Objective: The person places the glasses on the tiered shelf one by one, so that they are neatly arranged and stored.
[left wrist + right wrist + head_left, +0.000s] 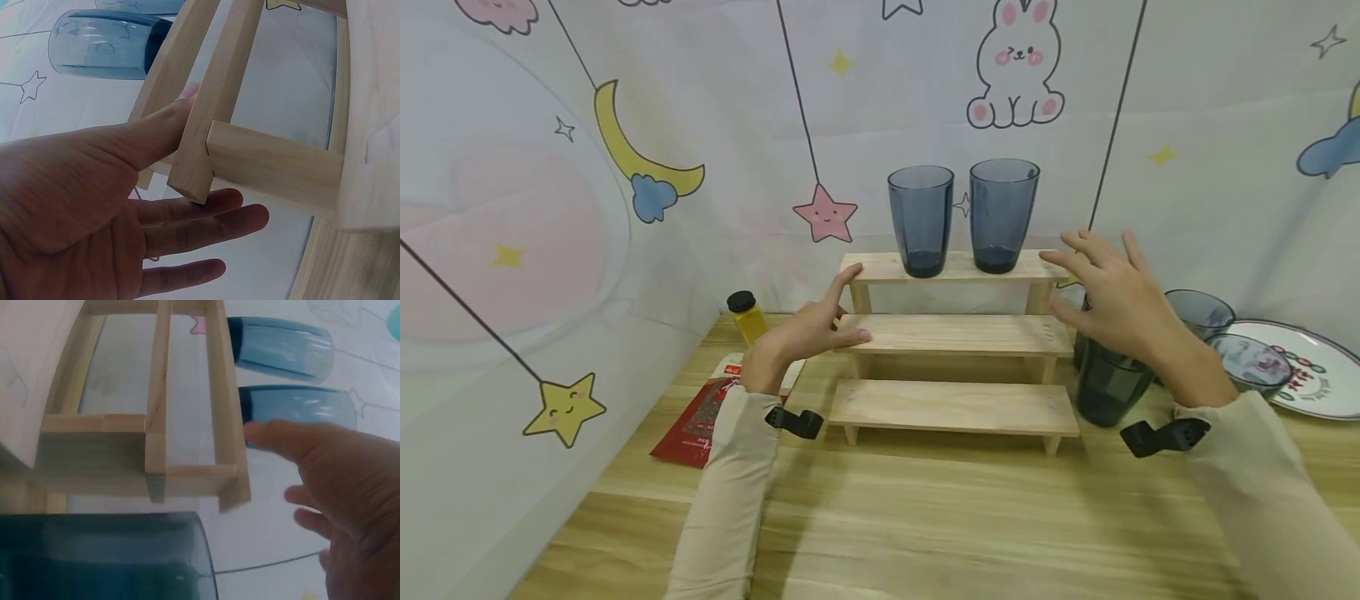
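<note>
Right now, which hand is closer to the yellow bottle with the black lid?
Left. The left hand is just right of the yellow bottle; the right hand is by the right end of the three-tier wooden shelf.

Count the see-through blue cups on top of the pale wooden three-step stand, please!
2. On the top step of the pale wooden three-step stand, one see-through blue cup stands left, the second cup right. Darker see-through cups sit beside the stand, partly hidden by the right hand.

Pale wooden three-tier stand (951, 332), left end touched by left hand (801, 335), two blue glasses (922, 221) (1004, 215) set upright, side by side on far top tier
</note>
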Tool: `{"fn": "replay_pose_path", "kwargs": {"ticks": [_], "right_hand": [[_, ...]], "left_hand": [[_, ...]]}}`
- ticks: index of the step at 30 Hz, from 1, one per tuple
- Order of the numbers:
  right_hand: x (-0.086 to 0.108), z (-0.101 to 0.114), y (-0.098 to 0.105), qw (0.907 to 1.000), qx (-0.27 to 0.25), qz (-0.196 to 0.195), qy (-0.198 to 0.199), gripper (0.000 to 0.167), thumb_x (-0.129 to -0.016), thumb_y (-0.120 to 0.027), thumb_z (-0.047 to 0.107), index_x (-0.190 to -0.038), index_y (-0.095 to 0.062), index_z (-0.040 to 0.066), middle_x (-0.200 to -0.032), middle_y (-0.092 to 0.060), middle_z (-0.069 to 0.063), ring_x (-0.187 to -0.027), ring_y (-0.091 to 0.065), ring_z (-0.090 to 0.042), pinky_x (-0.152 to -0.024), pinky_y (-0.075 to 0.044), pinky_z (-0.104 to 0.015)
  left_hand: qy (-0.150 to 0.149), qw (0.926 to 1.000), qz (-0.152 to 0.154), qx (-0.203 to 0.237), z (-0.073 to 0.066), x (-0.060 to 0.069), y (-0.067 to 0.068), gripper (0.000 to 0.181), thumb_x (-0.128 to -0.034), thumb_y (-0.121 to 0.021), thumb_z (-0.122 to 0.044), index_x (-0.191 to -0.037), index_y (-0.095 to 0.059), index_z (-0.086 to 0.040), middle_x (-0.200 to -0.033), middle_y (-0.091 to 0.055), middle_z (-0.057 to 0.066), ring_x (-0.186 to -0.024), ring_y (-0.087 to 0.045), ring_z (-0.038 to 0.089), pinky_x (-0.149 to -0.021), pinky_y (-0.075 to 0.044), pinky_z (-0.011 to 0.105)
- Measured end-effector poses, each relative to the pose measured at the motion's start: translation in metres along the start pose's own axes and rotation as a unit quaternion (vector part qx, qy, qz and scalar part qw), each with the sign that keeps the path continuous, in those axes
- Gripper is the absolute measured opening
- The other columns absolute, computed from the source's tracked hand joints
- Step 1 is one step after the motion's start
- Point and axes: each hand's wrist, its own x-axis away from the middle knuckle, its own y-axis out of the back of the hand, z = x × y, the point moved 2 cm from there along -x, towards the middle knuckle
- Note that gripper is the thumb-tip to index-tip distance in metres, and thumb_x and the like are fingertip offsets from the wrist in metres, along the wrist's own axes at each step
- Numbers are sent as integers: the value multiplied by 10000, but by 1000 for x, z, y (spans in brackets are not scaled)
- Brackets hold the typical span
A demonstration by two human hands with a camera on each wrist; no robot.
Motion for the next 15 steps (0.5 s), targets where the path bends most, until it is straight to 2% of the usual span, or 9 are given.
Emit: {"fn": "replay_pose_path", "kwargs": {"ticks": [6,8,12,15], "right_hand": [[18,-2,2,9990,-146,360,-221,574,-882,-780,290,-1360,-585,38,-1431,-477,-253,-1335,-396,-463,-1163,-65,-629],[22,-3,2,9984,-165,461,-294,570,-886,-774,310,-1355,-592,42,-1409,-493,-254,-1301,-421,-473,-1141,-135,-640],[33,-6,0,9977,-254,516,-364,521,-888,-775,301,-1326,-620,65,-1314,-564,-231,-1215,-491,-461,-1027,-308,-644],[41,-9,-1,9968,-411,568,-378,446,-904,-762,267,-1285,-639,74,-1267,-584,-216,-1175,-519,-456,-947,-377,-653]], "left_hand": [[-31,10000,11,-2,-1,0,0,952,-960,-696,-329,-1599,9,-323,-1268,-564,305,-1108,-597,412,-925,-468,547],[-19,10000,11,-18,-1,1,0,950,-962,-693,-331,-1599,12,-327,-1271,-565,302,-1108,-598,413,-926,-468,549],[-10,10000,25,-24,-1,1,1,947,-963,-690,-343,-1598,13,-333,-1284,-563,303,-1124,-593,416,-934,-465,555],[-7,10000,32,-13,0,2,1,949,-961,-691,-348,-1599,12,-332,-1291,-559,305,-1132,-590,419,-938,-463,558]]}}
